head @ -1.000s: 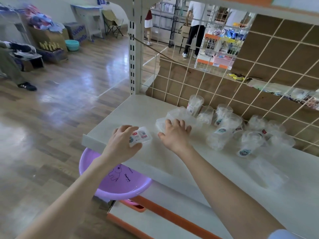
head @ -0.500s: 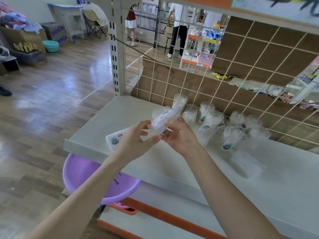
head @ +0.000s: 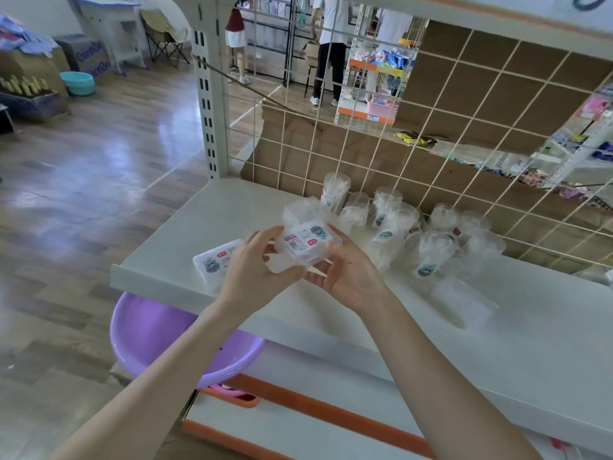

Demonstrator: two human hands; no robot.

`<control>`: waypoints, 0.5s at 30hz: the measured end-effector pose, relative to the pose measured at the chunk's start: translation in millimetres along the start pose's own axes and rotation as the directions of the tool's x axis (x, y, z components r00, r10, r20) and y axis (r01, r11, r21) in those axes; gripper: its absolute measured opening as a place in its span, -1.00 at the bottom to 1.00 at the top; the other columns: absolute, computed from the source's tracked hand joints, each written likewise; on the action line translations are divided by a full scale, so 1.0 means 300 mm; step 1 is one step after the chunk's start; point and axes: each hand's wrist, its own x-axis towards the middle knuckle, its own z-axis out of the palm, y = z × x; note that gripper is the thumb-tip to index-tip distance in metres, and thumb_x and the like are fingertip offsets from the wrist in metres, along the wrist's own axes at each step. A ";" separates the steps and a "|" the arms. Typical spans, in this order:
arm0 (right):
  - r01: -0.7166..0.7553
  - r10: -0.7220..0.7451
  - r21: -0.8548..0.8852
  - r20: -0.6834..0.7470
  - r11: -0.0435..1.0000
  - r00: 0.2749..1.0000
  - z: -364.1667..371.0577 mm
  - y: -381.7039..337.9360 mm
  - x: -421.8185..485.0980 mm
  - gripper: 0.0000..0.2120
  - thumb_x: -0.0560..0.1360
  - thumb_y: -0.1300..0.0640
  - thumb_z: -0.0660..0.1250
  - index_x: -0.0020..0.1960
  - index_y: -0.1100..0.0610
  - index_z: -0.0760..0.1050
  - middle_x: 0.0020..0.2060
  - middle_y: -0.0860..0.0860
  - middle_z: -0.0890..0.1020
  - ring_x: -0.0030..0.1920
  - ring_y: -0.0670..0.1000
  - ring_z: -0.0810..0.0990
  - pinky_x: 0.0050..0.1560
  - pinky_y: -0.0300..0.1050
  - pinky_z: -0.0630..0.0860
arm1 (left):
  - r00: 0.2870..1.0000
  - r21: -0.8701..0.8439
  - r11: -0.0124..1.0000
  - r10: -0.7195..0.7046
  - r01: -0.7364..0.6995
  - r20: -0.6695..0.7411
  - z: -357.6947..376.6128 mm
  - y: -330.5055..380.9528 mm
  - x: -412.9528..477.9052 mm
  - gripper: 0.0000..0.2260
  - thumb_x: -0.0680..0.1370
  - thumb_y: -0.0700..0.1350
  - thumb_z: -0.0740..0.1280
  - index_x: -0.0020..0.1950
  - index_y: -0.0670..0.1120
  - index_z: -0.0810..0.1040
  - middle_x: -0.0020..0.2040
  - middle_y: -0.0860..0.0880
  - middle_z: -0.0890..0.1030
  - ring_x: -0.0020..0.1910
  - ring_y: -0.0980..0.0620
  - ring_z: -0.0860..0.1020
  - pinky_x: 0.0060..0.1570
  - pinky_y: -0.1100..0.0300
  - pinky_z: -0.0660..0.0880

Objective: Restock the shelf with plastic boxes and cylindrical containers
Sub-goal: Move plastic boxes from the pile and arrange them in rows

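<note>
Nearest us, a purple basin (head: 156, 336) sits tucked under the front lip of the shelf (head: 497, 343), above a lower shelf (head: 298, 433) edged in orange. Over the front part of the shelf, the left hand (head: 257, 272) and the right hand (head: 348, 277) meet on one clear plastic box (head: 306, 242) with a printed label on top. The left grip pinches its near left end between thumb and fingers, and the right grip cups its right side and underside with curled fingers, so both grasp the box, held a little above the shelf and slightly tilted. Just left of the left hand, a second box (head: 212, 260) of the same kind lies flat near the shelf's front edge, partly hidden by that hand. Beyond the held box we make out another clear box (head: 298, 209). To its right is a cluster of cylindrical containers (head: 398, 224), some upright and some tipped over, close to the wire grid (head: 464, 104) at the back. Through the grid we see brown cardboard (head: 481, 78) and, farther off, people (head: 328, 44) standing by other racks.
</note>
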 end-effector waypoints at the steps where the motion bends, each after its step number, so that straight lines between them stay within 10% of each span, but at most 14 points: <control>1: -0.024 0.022 -0.044 -0.050 0.999 0.999 0.010 0.007 0.003 -0.74 0.49 0.32 0.21 0.13 0.09 0.44 -0.06 0.11 0.63 -0.13 0.10 0.63 -0.18 -0.02 0.57 | 1.000 0.018 1.000 0.013 -0.012 -0.024 -0.002 0.000 0.000 -0.43 0.27 -0.15 0.55 0.26 -0.10 0.48 0.03 0.08 0.47 -0.08 0.08 0.51 -0.13 0.46 0.37; 4: -0.076 0.068 -0.051 -0.158 0.996 0.985 0.039 0.028 0.013 -0.90 0.53 0.31 0.21 -0.02 0.16 0.45 -0.30 0.08 0.66 -0.37 0.03 0.64 -0.36 -0.14 0.57 | 0.996 0.122 0.989 0.081 -0.078 -0.023 -0.004 0.000 -0.006 -0.43 0.27 -0.12 0.55 0.25 -0.12 0.48 0.02 0.06 0.44 -0.07 0.05 0.48 -0.08 0.21 0.38; 8: -0.031 -0.005 -0.101 -0.338 0.994 0.941 0.046 0.010 0.031 -0.92 0.54 0.29 0.21 0.01 0.17 0.42 -0.31 0.08 0.61 -0.36 0.02 0.57 -0.36 -0.15 0.44 | 0.984 0.100 0.981 0.162 -0.169 0.072 0.004 -0.018 -0.030 -0.58 0.38 -0.09 0.47 0.20 -0.12 0.50 -0.05 0.06 0.51 -0.08 0.09 0.51 -0.13 0.37 0.30; 15: -0.016 -0.051 -0.460 -0.131 0.888 0.990 0.016 -0.034 0.000 -0.80 0.57 0.25 0.20 0.00 0.01 0.53 -0.21 -0.04 0.62 -0.28 -0.08 0.57 -0.30 -0.20 0.52 | 0.949 -0.299 0.907 -0.242 0.295 0.204 -0.026 -0.012 0.019 -0.70 0.52 -0.12 0.31 0.23 0.03 0.39 -0.01 0.07 0.57 -0.22 0.21 0.58 -0.24 0.41 0.44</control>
